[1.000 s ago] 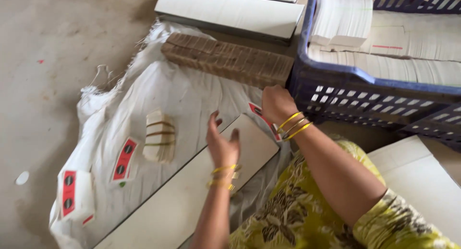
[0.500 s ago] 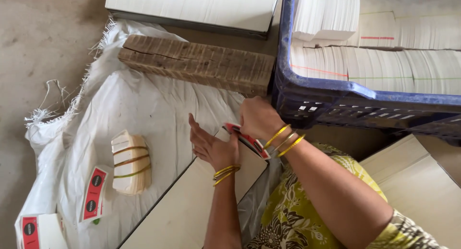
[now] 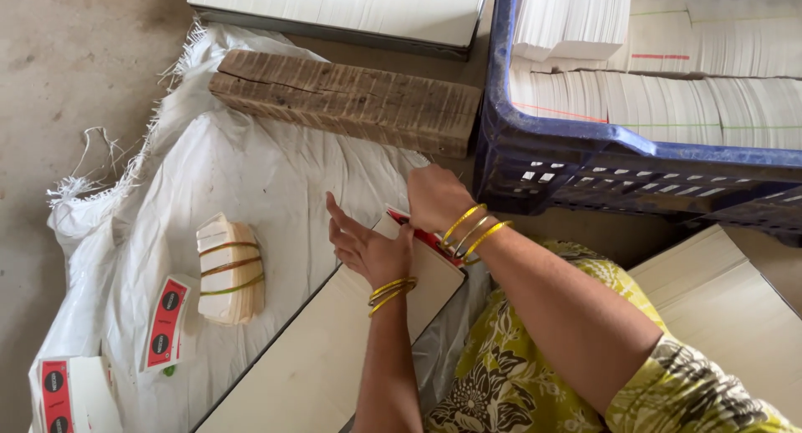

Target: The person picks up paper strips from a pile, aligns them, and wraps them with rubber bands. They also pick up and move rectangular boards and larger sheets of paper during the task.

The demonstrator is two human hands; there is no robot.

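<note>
Cream board (image 3: 334,349), lower centre of the frame, lies flat on a white sack (image 3: 251,174); your left hand (image 3: 368,245) rests palm-down on its upper end, forearm rising from the bottom edge, fingers straight and pressed together, pointing to the upper left. Your right hand (image 3: 434,195), wrist ringed with yellow bangles, reaches from the right over the board's top corner, fingers curled down upon a red-and-white label (image 3: 422,231). Banded card bundle (image 3: 230,270) lies well apart at left; blue crate (image 3: 585,162) stands just beside the right hand
</note>
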